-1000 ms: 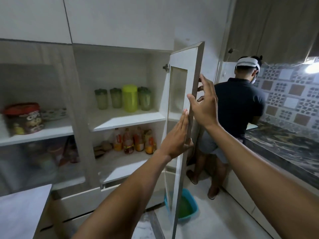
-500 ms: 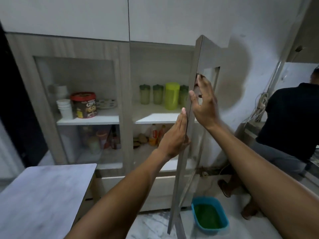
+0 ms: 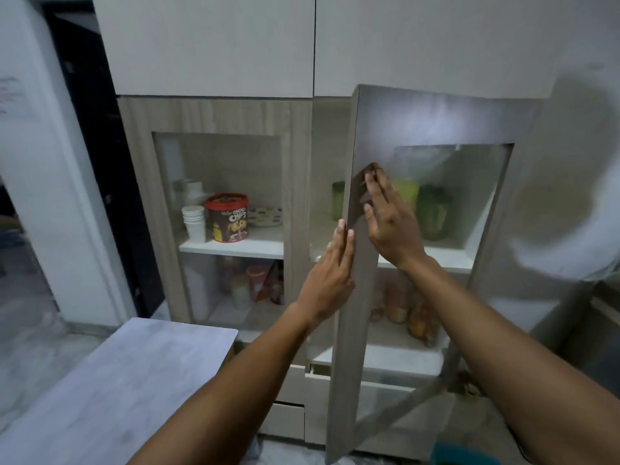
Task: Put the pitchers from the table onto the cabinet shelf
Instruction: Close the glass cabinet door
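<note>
Green pitchers (image 3: 432, 213) upright on shelf (image 3: 449, 258) | both grips flat, open on door (image 3: 426, 125)

Both flat palms — cabinet door (image 3: 355, 297)

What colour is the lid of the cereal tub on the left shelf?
Red, on the cereal tub, seen in the head view.

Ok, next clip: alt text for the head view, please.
Both hands press flat on a half-closed glass-fronted cabinet door, the left hand at its edge and the right hand on its front. Green pitchers stand on the shelf behind it; a bare grey table sits lower left.
</note>
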